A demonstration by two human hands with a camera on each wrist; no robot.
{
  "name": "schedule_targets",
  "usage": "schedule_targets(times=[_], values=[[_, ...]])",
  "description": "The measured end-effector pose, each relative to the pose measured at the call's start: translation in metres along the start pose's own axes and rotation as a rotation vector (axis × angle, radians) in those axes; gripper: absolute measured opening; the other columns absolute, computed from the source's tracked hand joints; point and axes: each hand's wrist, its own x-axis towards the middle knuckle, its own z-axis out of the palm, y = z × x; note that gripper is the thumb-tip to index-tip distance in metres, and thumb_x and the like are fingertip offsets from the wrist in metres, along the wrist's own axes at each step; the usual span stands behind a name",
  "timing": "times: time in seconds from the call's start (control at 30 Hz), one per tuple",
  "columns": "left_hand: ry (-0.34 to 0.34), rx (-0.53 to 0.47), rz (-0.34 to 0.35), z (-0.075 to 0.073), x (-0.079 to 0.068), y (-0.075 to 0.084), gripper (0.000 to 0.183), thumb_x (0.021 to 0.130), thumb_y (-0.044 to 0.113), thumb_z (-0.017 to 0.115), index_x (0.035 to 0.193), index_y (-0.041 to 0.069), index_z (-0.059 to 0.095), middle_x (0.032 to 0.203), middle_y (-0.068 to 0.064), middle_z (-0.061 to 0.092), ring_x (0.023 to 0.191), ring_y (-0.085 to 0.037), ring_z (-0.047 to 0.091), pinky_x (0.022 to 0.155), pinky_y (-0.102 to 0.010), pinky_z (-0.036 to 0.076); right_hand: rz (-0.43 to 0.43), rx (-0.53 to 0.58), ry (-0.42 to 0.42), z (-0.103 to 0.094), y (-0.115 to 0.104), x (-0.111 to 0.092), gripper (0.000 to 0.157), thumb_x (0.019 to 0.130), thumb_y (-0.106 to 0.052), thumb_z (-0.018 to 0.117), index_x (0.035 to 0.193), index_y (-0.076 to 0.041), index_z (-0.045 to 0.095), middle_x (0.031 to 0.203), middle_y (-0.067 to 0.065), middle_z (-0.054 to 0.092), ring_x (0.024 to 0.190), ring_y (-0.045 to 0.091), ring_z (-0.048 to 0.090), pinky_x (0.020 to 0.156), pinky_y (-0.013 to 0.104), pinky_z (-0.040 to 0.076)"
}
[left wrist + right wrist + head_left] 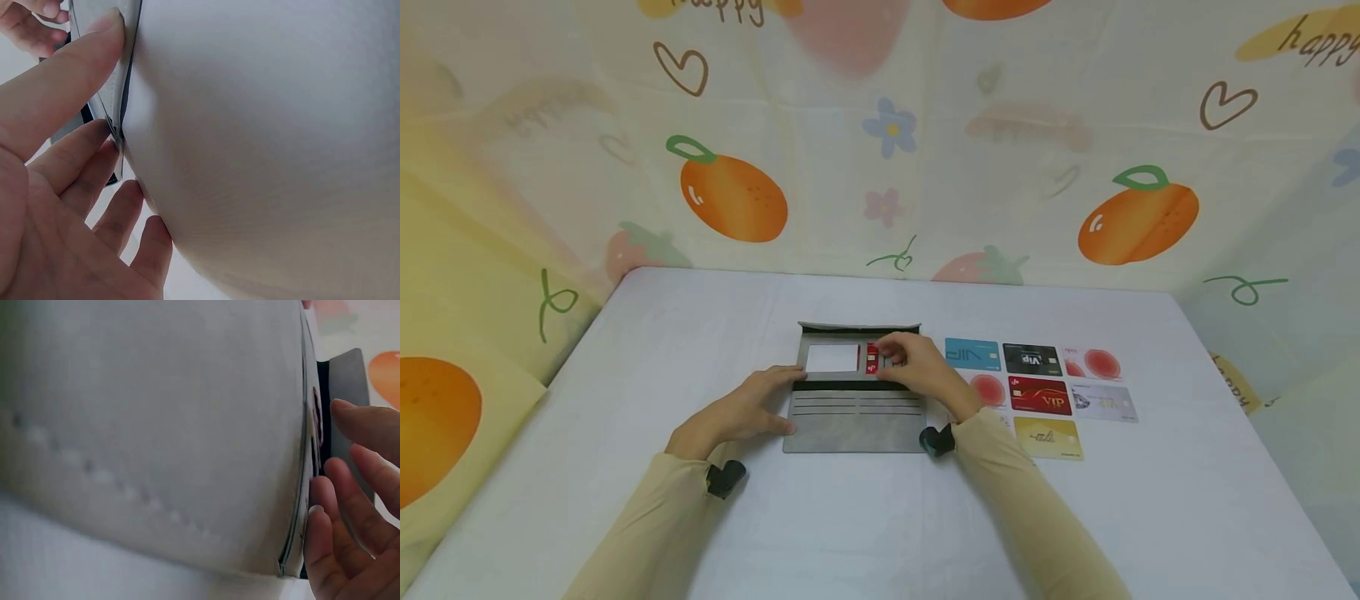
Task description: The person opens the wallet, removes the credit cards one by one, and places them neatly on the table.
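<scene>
A grey wallet [854, 433] lies unfolded on the table, with card slits on its near half and a white window panel [832, 358] on its far half. My left hand [737, 408] rests along the wallet's left edge, thumb and fingers spread apart. In the left wrist view, its thumb touches the wallet's near panel. Over the far half's right part is my right hand [928, 371], fingers bent loosely at a red card [872, 358] partly showing in the wallet. In the right wrist view, the thumb and fingers [322, 531] stand apart around the wallet's edge.
Right of the wallet lie several cards in rows, including a blue card [972, 354], a black card [1032, 360], a red VIP card [1040, 396], a silver card [1103, 402] and a gold card [1048, 437]. A white cloth covers the table [850, 533]; a fruit-printed curtain [820, 108] hangs behind.
</scene>
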Motion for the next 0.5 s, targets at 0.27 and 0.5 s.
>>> schedule_targets(times=[0.27,0.5], values=[[-0.004,-0.001,0.01,0.0,0.0,-0.001,0.077,0.082,0.016,0.079,0.148,0.0,0.041,0.158,-0.024,0.031,0.145,-0.052,0.021,0.115,-0.069,0.021,0.016,-0.082,-0.027,0.005,0.002,0.01,0.053,0.085,-0.022,0.079,0.131,-0.004,0.061,0.118,0.01,0.066,0.092,0.018,0.054,0.086,0.031,0.049],[-0.003,0.001,0.003,0.0,0.0,-0.002,0.078,0.082,0.016,0.079,0.148,0.001,0.041,0.158,-0.023,0.031,0.145,-0.052,0.021,0.115,-0.069,0.021,0.021,-0.11,-0.066,0.004,0.001,0.016,0.06,0.085,-0.022,0.079,0.136,0.0,0.056,0.113,0.011,0.062,0.08,0.014,0.048,0.076,0.025,0.045]])
